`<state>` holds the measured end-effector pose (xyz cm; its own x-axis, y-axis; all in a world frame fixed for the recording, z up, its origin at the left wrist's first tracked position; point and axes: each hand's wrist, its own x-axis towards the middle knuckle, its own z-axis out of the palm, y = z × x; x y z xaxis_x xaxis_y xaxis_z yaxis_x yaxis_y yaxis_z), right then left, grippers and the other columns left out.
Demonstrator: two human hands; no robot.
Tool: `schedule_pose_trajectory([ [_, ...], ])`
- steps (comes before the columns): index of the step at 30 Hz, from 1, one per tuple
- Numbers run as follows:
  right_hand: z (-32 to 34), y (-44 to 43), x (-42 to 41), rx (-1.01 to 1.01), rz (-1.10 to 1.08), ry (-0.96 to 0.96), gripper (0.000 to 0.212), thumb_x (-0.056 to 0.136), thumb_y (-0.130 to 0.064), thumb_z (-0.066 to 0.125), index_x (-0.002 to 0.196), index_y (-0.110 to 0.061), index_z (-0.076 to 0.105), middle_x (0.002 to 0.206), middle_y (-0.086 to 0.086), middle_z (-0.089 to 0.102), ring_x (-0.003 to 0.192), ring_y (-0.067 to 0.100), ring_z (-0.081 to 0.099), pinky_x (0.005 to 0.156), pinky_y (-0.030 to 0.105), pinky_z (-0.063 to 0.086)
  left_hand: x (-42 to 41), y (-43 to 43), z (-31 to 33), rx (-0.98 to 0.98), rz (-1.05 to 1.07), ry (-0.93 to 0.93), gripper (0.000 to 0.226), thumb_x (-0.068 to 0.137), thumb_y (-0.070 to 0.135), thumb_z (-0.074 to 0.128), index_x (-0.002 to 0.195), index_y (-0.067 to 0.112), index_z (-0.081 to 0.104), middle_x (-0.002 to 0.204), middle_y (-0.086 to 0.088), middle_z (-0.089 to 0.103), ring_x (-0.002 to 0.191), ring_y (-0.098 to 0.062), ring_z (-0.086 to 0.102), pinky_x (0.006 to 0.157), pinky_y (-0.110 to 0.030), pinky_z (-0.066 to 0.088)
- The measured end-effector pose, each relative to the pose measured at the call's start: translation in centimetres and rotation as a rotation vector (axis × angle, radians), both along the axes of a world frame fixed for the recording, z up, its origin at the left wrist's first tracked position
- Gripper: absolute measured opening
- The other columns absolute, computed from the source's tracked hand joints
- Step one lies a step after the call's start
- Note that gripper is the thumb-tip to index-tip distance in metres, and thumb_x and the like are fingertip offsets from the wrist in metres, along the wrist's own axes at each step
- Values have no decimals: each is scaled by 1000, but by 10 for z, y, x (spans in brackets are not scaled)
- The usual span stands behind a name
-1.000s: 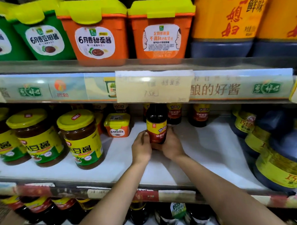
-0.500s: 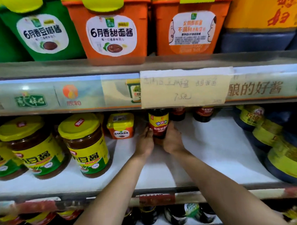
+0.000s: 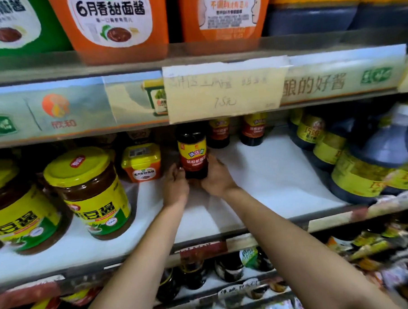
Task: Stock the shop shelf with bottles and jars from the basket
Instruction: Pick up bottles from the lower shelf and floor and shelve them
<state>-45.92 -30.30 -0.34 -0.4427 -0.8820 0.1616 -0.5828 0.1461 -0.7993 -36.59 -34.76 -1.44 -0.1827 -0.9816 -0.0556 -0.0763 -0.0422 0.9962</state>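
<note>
Both my hands, left [image 3: 175, 184] and right [image 3: 216, 177], clasp upright dark bottle [image 3: 193, 154] mid-frame; matching bottles [image 3: 252, 131] stand just behind, upper right.

Both hands cupped together at the end of outstretched arms

The left hand [image 3: 176, 183] and right hand [image 3: 217, 177] sit side by side just above frame centre, palms turned toward each other, fingers curled inward around something held between them (the fingertips themselves are mostly hidden). The heels of the hands nearly meet at the bottom. The bare left forearm runs in from about 7 o'clock, the bare right forearm from about 5 o'clock, so the arms form a narrow V that closes at the wrists. Both wrists are roughly straight, both arms reaching forward and extended.
</note>
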Motion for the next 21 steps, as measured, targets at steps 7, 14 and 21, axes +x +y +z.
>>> schedule_pose_trajectory([
  [7,18,144,-23,-267,-155,-12,44,81,-25,67,121,-13,54,108,7,67,98,9,61,79,13,44,-6,100,18,-364,62,268,35,81,7,47,109,28,43,97,7,52,82,8,53,78,-11,40],
  [14,-24,348,-96,-215,-536,-44,31,84,-32,62,111,-17,59,92,-1,69,84,3,62,69,15,46,-101,268,-12,-387,-468,420,16,85,16,41,94,28,45,91,6,51,68,6,58,63,-11,44],
  [21,-93,558,-167,-67,-925,-215,34,83,-33,63,111,-15,58,87,-1,63,80,12,58,75,24,48,-198,421,-90,-132,-803,145,21,91,7,44,86,27,47,85,-1,55,59,8,58,55,-9,44],
])
